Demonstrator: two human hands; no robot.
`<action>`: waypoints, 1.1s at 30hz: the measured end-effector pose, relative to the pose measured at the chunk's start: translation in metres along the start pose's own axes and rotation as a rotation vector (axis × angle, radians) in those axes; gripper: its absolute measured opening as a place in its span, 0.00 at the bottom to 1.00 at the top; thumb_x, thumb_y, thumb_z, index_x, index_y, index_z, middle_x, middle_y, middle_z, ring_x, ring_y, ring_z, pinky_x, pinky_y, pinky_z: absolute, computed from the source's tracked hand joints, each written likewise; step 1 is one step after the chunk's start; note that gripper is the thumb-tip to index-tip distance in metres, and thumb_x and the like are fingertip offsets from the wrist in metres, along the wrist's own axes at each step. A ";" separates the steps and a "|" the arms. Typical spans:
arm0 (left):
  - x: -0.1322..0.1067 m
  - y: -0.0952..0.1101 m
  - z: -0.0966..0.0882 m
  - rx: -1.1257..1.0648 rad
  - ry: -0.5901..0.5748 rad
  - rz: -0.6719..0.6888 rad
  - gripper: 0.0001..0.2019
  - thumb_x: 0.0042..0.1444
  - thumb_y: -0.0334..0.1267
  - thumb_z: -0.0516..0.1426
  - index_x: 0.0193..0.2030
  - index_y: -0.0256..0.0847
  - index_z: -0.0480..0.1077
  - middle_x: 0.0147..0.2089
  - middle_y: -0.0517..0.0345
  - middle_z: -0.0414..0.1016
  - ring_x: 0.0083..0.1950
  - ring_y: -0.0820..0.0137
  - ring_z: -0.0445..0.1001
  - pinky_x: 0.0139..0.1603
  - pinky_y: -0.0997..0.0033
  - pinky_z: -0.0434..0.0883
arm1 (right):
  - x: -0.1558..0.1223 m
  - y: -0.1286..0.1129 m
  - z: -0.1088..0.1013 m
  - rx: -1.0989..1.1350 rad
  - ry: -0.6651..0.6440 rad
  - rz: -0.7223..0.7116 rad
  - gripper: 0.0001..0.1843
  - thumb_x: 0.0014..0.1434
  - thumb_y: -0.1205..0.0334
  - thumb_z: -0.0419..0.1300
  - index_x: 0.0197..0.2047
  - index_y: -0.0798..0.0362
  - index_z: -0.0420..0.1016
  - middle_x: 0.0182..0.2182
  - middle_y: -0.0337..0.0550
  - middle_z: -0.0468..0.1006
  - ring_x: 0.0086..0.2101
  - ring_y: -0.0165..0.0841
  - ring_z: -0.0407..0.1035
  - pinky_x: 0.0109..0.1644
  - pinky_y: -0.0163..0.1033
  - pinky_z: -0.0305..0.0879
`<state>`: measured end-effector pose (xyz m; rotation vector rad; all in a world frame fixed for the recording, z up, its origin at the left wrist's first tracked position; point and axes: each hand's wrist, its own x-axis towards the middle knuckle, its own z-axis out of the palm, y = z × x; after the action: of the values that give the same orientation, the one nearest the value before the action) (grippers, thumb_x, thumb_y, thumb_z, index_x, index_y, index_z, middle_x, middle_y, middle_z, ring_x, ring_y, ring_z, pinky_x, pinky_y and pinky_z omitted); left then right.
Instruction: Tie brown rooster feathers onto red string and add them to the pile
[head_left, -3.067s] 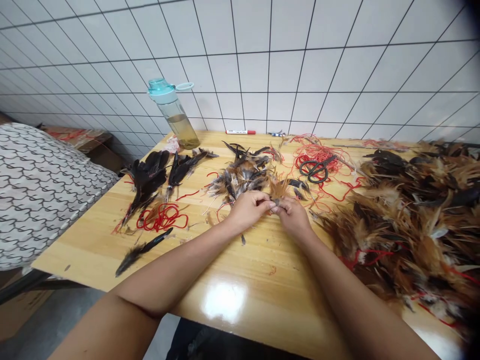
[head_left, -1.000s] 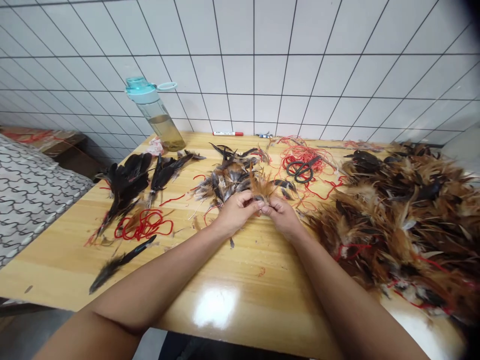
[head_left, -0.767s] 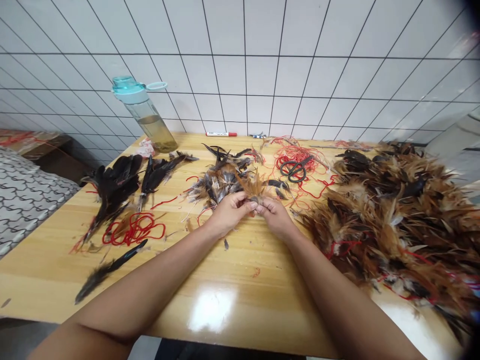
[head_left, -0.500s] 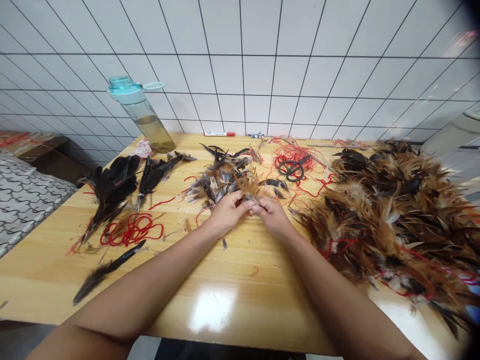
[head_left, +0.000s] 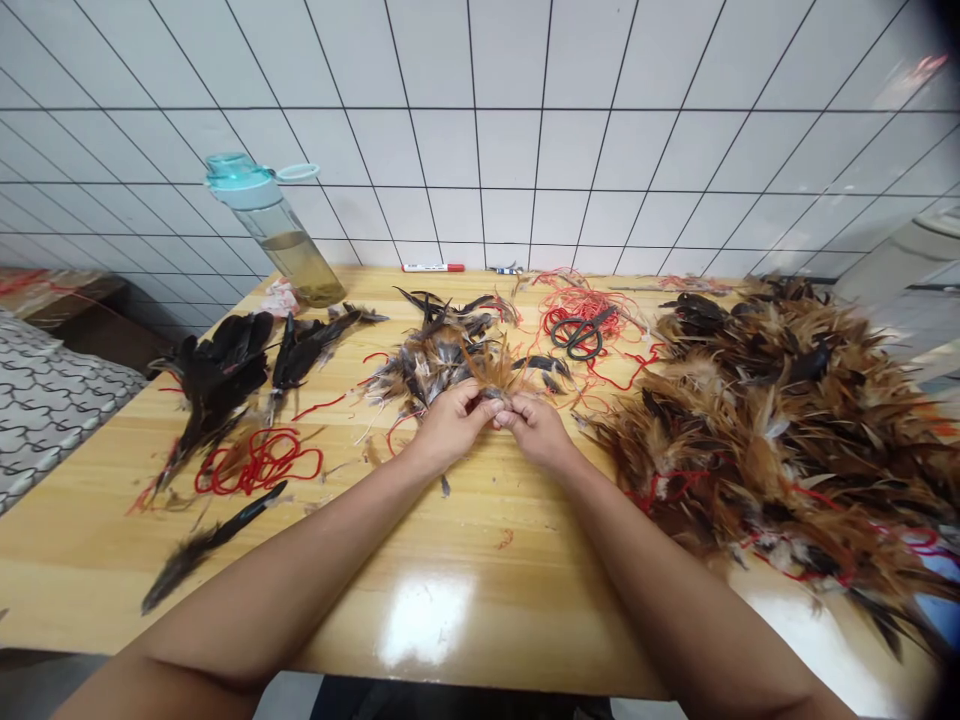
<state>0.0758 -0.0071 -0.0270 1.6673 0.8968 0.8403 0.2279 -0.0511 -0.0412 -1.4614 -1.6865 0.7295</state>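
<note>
Brown feather tuft [head_left: 491, 372]: pinched between both hands over the worktop [head_left: 465, 590], at the near edge of the mixed feather pile.
Left side: black feathers [head_left: 217, 375] lie in a clump; red cord [head_left: 259, 462] loops just in front; a single dark feather [head_left: 210, 548] lies nearer the edge.
Back: water bottle [head_left: 277, 240] stands by the tiled wall, left of a marker [head_left: 433, 268].
Left hand [head_left: 450, 425]: fingers grasp the tuft.
Centre: mixed feather pile [head_left: 427, 375].
Right hand [head_left: 536, 432]: fingertips [head_left: 511, 408] grip the tuft, touching the left hand.
Right of centre: black-handled scissors [head_left: 581, 338] rest on tangled red cord [head_left: 592, 310].
Far right: large brown-and-black feather heap [head_left: 772, 440], threaded with red cord.
</note>
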 end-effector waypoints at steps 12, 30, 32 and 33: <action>0.000 0.001 0.000 -0.036 -0.023 -0.007 0.11 0.54 0.43 0.59 0.37 0.36 0.73 0.37 0.55 0.77 0.38 0.69 0.72 0.45 0.70 0.69 | -0.001 -0.002 0.002 -0.011 0.007 0.007 0.11 0.58 0.66 0.56 0.24 0.53 0.66 0.27 0.39 0.68 0.32 0.31 0.64 0.39 0.37 0.59; 0.000 0.006 0.002 -0.085 -0.019 -0.035 0.10 0.53 0.43 0.60 0.34 0.36 0.70 0.30 0.58 0.74 0.34 0.70 0.72 0.40 0.70 0.69 | 0.000 0.004 0.003 0.060 0.037 0.020 0.10 0.57 0.64 0.56 0.24 0.52 0.67 0.27 0.40 0.70 0.32 0.32 0.65 0.40 0.38 0.60; 0.000 0.005 0.003 -0.073 -0.009 -0.027 0.10 0.53 0.42 0.59 0.33 0.37 0.70 0.31 0.57 0.74 0.34 0.70 0.72 0.40 0.70 0.69 | 0.000 0.006 0.003 0.060 0.035 0.006 0.10 0.57 0.63 0.55 0.24 0.52 0.67 0.27 0.40 0.70 0.31 0.32 0.65 0.40 0.38 0.61; -0.001 0.005 0.003 -0.073 -0.005 -0.025 0.10 0.53 0.42 0.59 0.33 0.37 0.70 0.31 0.57 0.74 0.34 0.70 0.72 0.40 0.70 0.69 | 0.000 0.007 0.003 0.063 0.035 -0.002 0.10 0.57 0.63 0.55 0.24 0.52 0.67 0.27 0.40 0.70 0.31 0.32 0.65 0.41 0.38 0.61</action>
<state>0.0789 -0.0104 -0.0229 1.5918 0.8717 0.8420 0.2292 -0.0492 -0.0488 -1.4207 -1.6235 0.7450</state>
